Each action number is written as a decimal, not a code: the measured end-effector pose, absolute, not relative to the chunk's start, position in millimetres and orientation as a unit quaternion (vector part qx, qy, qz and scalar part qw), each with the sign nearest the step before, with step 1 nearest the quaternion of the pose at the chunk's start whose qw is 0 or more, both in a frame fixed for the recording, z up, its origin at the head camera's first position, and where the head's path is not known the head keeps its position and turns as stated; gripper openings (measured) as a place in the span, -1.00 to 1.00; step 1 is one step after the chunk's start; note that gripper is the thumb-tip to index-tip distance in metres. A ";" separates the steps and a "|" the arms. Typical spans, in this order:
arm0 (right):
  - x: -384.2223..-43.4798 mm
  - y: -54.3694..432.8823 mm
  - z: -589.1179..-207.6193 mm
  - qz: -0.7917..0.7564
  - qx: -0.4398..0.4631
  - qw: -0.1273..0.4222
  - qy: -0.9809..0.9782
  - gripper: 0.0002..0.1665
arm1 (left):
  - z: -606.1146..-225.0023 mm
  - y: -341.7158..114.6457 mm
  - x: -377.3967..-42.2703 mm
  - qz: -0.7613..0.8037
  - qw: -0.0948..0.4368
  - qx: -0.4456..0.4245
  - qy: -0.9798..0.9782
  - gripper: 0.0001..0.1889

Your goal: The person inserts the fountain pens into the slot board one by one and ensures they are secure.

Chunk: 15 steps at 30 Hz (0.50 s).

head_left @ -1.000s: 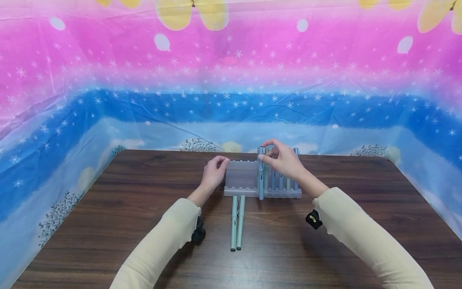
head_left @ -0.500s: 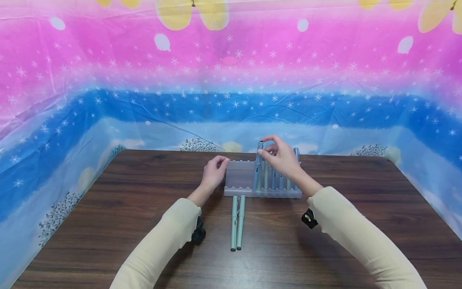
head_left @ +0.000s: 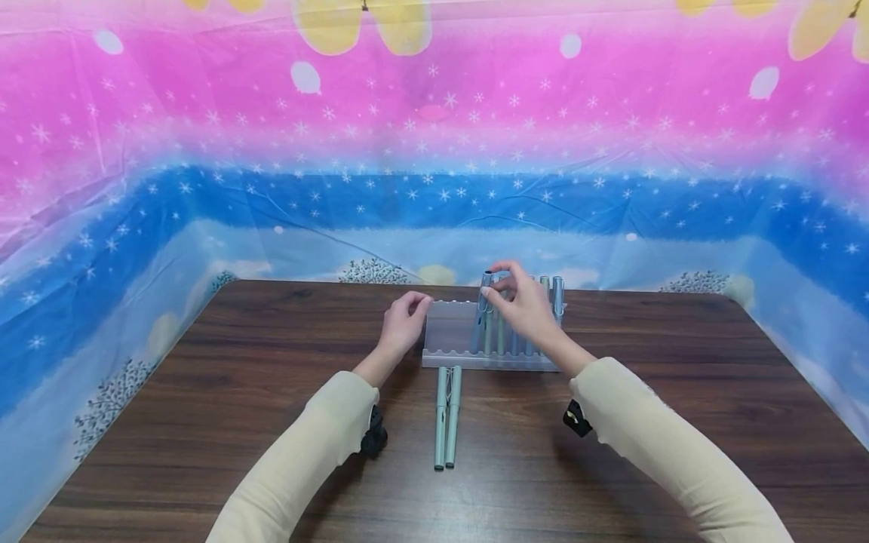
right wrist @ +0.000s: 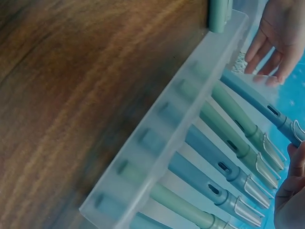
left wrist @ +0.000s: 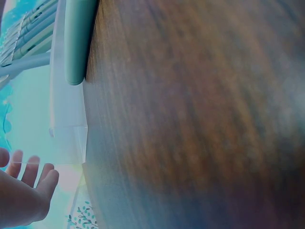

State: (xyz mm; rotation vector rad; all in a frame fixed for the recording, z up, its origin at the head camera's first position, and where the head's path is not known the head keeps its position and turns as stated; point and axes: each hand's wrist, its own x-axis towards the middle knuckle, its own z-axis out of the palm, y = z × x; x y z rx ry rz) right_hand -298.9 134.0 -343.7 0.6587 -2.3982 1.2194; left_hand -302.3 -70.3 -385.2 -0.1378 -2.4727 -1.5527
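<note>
A frosted clear pen rack (head_left: 449, 328) stands on the table, its right part filled with several blue and green capped pens (right wrist: 231, 150) leaning in grooves. My right hand (head_left: 528, 308) pinches the clip end of a blue pen (right wrist: 252, 98) between thumb and fingers. That pen leans in the rack, left of the green one, its lower end at the front ledge. At the rack's upper left corner, my left hand (head_left: 402, 324) holds the edge between thumb and fingertips. Two pale green pens (head_left: 446, 418) lie side by side on the table before the rack.
The dark wood table (head_left: 271, 362) extends to both sides of the rack. Behind it hangs a pink and blue patterned cloth (head_left: 434, 204). A black wrist camera (head_left: 373, 434) sits under the left sleeve, another camera (head_left: 577, 418) under the right.
The blue pen was in front of the rack's ledge; my right hand raised it, then lowered it into the rack, slightly leftward. My left hand stays at the corner.
</note>
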 end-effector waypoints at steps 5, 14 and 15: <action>-298.3 132.6 -347.9 0.421 0.238 0.183 -0.856 -0.65 | -384.7 -70.4 -302.4 -0.529 0.109 -0.047 -0.840 -0.75; -298.2 132.6 -348.0 0.415 0.243 0.165 -0.861 -0.63 | -385.3 -70.2 -302.7 -0.525 0.113 -0.050 -0.842 -0.76; -298.1 132.7 -348.0 0.414 0.244 0.164 -0.861 -0.63 | -385.4 -70.1 -302.9 -0.525 0.113 -0.049 -0.842 -0.76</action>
